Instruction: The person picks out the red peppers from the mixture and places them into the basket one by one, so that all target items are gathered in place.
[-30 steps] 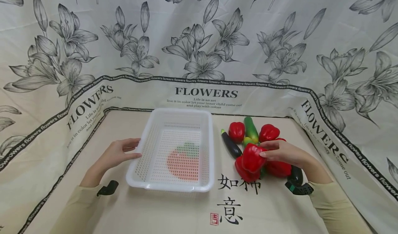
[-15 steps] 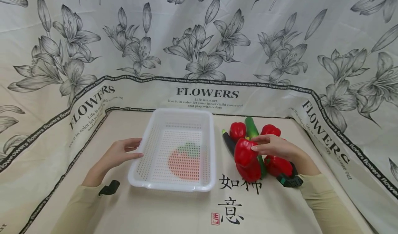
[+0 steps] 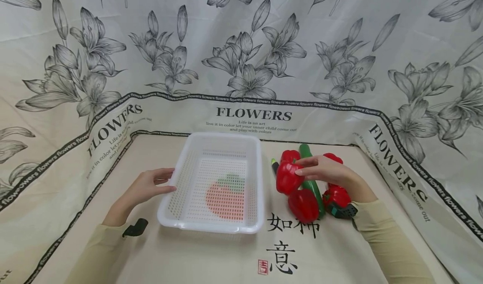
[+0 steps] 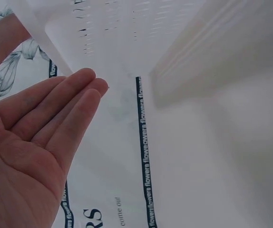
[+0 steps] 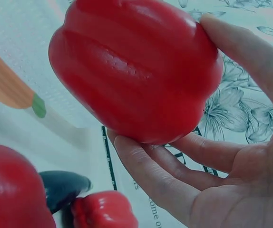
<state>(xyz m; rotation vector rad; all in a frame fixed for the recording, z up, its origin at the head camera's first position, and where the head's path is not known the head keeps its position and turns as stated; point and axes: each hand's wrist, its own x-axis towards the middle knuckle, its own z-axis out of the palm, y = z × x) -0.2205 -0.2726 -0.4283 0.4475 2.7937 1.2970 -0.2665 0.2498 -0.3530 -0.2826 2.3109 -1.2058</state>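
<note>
My right hand [image 3: 322,169] pinches a red bell pepper [image 3: 288,178] between thumb and fingertips, holding it raised above the vegetables, right of the basket. The right wrist view shows the pepper [image 5: 136,71] large, with the thumb on one side and fingers [image 5: 151,175] beneath. At the left wall of the white basket [image 3: 260,183], my left hand [image 3: 145,188] has relaxed, nearly straight fingers touching or very near the rim. In the left wrist view the left hand [image 4: 36,142] has its palm showing and holds nothing.
Another red pepper [image 3: 303,205] lies below the held one. A green cucumber [image 3: 312,187], a partly hidden eggplant [image 3: 275,165] and several red peppers [image 3: 338,195] lie around it. A flower-printed cloth [image 3: 249,83] stands behind.
My right hand has moved left with the red pepper, off the pile and closer to the basket. The left hand and the basket have stayed about where they were.
</note>
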